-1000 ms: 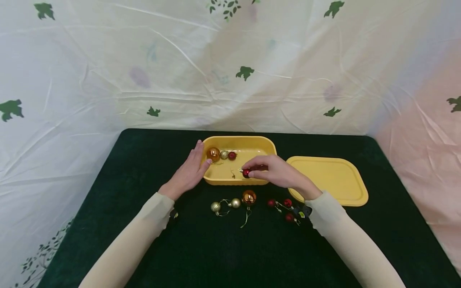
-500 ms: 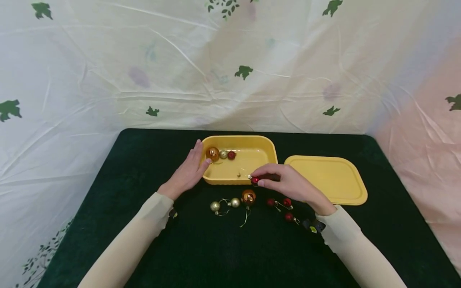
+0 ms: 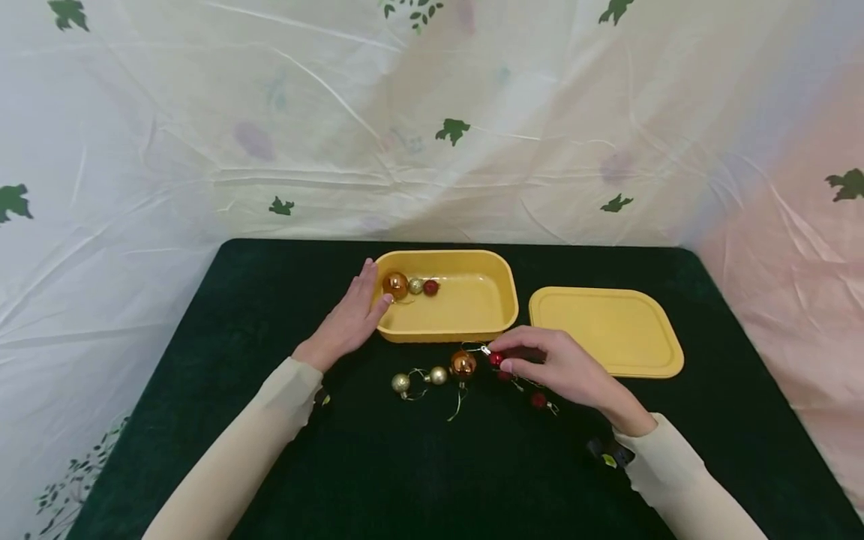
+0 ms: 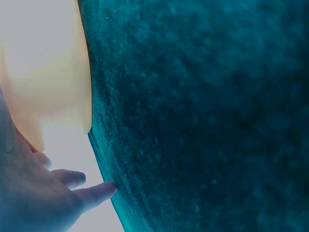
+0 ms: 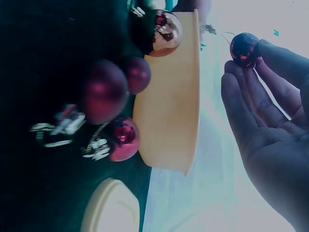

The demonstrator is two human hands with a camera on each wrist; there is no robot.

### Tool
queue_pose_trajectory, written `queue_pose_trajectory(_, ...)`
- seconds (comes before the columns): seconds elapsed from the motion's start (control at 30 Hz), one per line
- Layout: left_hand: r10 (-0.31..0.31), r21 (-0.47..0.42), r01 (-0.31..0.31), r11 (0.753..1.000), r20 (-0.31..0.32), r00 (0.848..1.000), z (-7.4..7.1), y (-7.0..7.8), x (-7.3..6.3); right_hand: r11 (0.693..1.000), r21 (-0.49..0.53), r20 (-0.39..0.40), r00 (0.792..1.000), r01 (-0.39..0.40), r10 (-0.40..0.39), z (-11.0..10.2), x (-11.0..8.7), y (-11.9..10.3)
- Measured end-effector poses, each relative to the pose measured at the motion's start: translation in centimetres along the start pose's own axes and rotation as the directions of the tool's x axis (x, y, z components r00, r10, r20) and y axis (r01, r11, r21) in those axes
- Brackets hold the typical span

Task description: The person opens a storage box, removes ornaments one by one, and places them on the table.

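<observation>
Dark green bench (image 3: 202, 360): my left hand (image 3: 347, 322) rests flat against the yellow tub (image 3: 466, 334); just in front of the tub, my right hand (image 3: 560, 367) pinches a small red bauble (image 3: 496, 359).

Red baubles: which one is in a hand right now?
The red bauble pinched in the right hand, just in front of the yellow tub; the other reds lie loose.

Place: I read this as a makeshift recording booth | far and right: wrinkled leaf-print sheet (image 3: 432, 150) screens off the room | near: dark green cloth-covered table (image 3: 432, 465) fills my view.
</observation>
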State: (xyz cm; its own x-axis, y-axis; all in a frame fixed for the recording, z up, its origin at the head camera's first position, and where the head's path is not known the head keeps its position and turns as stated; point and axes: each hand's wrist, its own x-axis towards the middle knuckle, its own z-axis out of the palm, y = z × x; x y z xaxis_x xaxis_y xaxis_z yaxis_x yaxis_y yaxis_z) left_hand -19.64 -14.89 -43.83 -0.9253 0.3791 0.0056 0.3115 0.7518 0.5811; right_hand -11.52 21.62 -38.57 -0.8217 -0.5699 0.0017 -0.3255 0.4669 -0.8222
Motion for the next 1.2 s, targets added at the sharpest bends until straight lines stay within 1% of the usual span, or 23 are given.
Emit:
queue_pose_trajectory(0.37,-0.002,0.008,0.002,1.000,0.003,1.000,-0.1,0.1,0.1,0.997,-0.075,-0.027,0.999,-0.029,0.027,1.1,-2.5,1.1)
queue_pose_trajectory(0.57,-0.011,0.010,0.011,1.000,0.009,1.000,-0.2,0.1,0.1,0.995,-0.104,-0.032,0.999,-0.008,0.004,1.8,-3.3,2.0)
queue_pose_trajectory(0.7,-0.018,0.014,0.018,1.000,0.014,1.000,-0.1,0.0,0.2,0.992,-0.130,-0.022,1.000,-0.007,0.004,2.3,-3.7,2.4)
queue_pose_trajectory(0.9,-0.015,0.016,0.015,1.000,0.011,1.000,-0.2,0.0,0.2,0.979,-0.202,-0.018,1.000,0.009,-0.013,2.8,-4.0,2.7)
queue_pose_trajectory(1.2,-0.022,0.012,0.022,1.000,0.024,0.999,-0.3,0.3,0.1,0.971,-0.234,0.001,0.999,0.036,-0.037,3.2,-4.2,3.1)
